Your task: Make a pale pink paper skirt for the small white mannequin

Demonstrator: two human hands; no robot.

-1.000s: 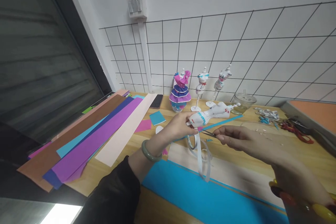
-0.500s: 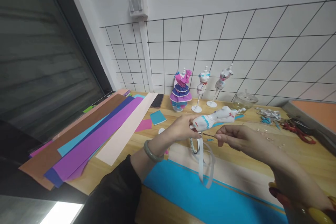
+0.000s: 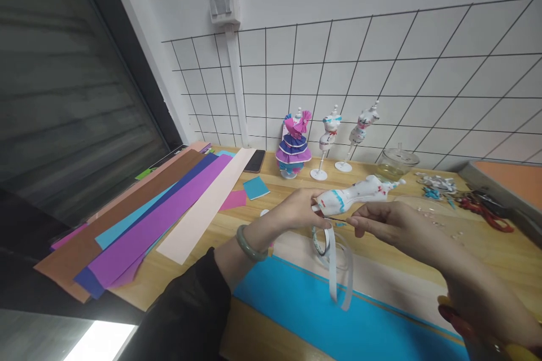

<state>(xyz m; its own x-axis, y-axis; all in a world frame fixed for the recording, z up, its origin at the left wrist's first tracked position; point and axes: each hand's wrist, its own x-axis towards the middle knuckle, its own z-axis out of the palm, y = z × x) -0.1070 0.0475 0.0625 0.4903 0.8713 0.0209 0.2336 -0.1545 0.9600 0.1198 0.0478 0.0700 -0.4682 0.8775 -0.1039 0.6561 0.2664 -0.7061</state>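
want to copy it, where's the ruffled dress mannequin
In the head view, the dressed mannequin stands just right of centre, between the phone and a white mannequin.

Four small dress forms (image 3: 355, 194), two hands (image 3: 301, 208), one phone (image 3: 256, 162), one glass pot (image 3: 397, 162), one green bangle (image 3: 247, 245)

The dressed mannequin (image 3: 293, 149), tiered in purple and navy, stands before the gridded wall (image 3: 282, 79). Just right of it are two white mannequins (image 3: 329, 138) on stands (both carry red markings), and well to its right a clear jar (image 3: 396, 167). A dark phone (image 3: 255, 162) and long paper strips (image 3: 163, 220) lie left of it. In front of it, the left hand (image 3: 302, 210) holds a tilted white torso (image 3: 355, 194) by its lower end; the right hand (image 3: 381, 223) pinches a thin metal tool (image 3: 339, 219). White ribbon (image 3: 332, 271) hangs below the left fingers, over a blue sheet (image 3: 305, 304).
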